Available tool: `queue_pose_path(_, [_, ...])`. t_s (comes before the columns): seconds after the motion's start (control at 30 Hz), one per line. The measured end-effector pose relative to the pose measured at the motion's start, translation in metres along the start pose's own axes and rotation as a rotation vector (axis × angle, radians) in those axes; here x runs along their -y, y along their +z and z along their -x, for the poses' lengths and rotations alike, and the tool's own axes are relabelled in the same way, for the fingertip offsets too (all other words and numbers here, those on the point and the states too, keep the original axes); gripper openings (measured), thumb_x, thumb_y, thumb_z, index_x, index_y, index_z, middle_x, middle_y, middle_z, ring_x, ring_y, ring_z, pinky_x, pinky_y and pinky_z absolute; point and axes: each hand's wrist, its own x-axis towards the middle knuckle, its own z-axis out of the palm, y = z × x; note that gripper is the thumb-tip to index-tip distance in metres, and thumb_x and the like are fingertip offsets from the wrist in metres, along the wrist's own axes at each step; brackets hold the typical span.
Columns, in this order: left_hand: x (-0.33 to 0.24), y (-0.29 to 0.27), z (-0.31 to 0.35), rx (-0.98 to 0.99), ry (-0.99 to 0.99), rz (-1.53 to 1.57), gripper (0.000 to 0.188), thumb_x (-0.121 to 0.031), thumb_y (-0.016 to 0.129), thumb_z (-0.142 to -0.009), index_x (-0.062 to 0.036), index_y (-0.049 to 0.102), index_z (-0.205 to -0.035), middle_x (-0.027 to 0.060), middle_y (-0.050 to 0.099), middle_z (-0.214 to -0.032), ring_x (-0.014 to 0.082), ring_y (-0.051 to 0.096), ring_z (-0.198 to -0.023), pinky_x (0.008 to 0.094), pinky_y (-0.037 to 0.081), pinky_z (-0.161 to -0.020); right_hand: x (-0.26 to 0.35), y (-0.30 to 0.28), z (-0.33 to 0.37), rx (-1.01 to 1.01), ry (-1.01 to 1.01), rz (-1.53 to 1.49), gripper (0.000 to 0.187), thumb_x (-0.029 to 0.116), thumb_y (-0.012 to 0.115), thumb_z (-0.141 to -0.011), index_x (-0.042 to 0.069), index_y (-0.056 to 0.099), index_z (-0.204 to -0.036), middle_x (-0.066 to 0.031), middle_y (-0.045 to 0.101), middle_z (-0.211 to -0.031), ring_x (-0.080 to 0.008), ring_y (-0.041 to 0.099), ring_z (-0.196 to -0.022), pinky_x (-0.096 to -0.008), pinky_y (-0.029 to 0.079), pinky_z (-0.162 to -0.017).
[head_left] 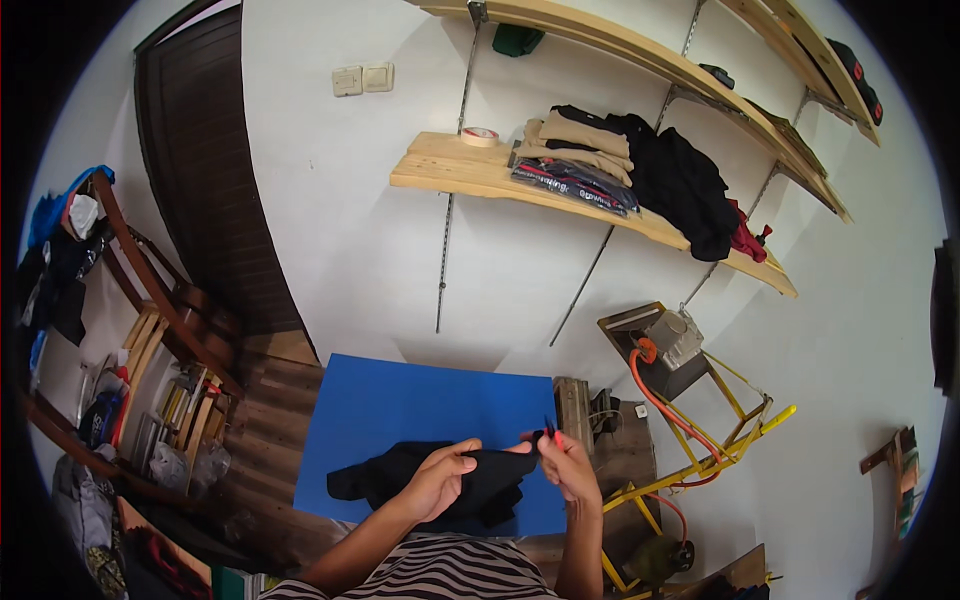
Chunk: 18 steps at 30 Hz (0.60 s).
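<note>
A black garment (490,485) is bunched over the near part of the blue tabletop (390,395), partly raised off it. My left hand (440,478) is closed on the cloth, thumb on top, and stretches its upper edge toward the right. At that edge's right end, my right hand (568,468) is closed around a small red-and-black tool (557,438) with a dark pointed tip, perhaps small scissors. Its tip points up and away from me, close beside the cloth. My fingers hide most of the tool, so its exact kind is unclear.
Wooden wall shelves (440,172) hold folded clothes (580,140) and a tape roll (479,137). Right of the table stands a yellow metal frame (690,455) with an orange hose (660,400). A cluttered wooden rack (165,280) is at left, near a dark door (205,170).
</note>
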Motion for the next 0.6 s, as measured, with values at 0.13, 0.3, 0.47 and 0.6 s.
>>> queue_pose_path(0.13, [-0.011,-0.003,0.002,-0.01,0.006,0.006,0.009,-0.012,0.049,-0.088,-0.0037,0.048,-0.088,-0.0024,0.042,-0.083,0.0054,0.041,-0.082,0.0203,0.033,-0.079,-0.023,-0.001,-0.004,0.072,-0.16,-0.065,0.015,0.015,0.065,-0.086,0.003,0.056,-0.086,0.0028,0.043,-0.055,-0.0047,0.037,-0.045,-0.0193,0.027,-0.04])
queue_pose_path(0.3, [-0.044,-0.01,0.007,-0.132,0.203,-1.089,0.012,-0.013,0.051,-0.093,-0.0016,0.052,-0.09,0.0029,0.057,-0.076,0.0124,0.055,-0.068,0.0273,0.044,-0.063,-0.024,0.001,-0.002,-0.118,-0.266,-0.138,0.014,0.012,0.067,-0.083,0.004,0.057,-0.087,-0.0022,0.055,-0.06,-0.0066,0.046,-0.046,-0.0192,0.034,-0.041])
queue_pose_path(0.47, [-0.068,-0.01,-0.006,-0.189,0.402,-1.569,0.016,-0.016,0.059,-0.091,-0.0011,0.054,-0.096,0.0136,0.061,-0.075,0.0223,0.061,-0.061,0.0331,0.045,-0.054,-0.007,0.005,0.003,-0.318,-0.289,-0.105,0.017,0.011,0.074,-0.079,0.008,0.057,-0.082,0.0028,0.051,-0.059,-0.0034,0.043,-0.045,-0.0177,0.03,-0.041])
queue_pose_path(0.6, [-0.079,-0.001,-0.028,-0.105,0.489,-1.473,0.012,-0.008,0.056,-0.091,-0.0004,0.055,-0.1,0.013,0.062,-0.077,0.0224,0.062,-0.065,0.0312,0.048,-0.059,0.022,0.005,0.004,-0.436,-0.369,-0.084,0.02,0.012,0.076,-0.077,0.008,0.057,-0.082,0.0035,0.051,-0.059,-0.004,0.043,-0.044,-0.0183,0.031,-0.041])
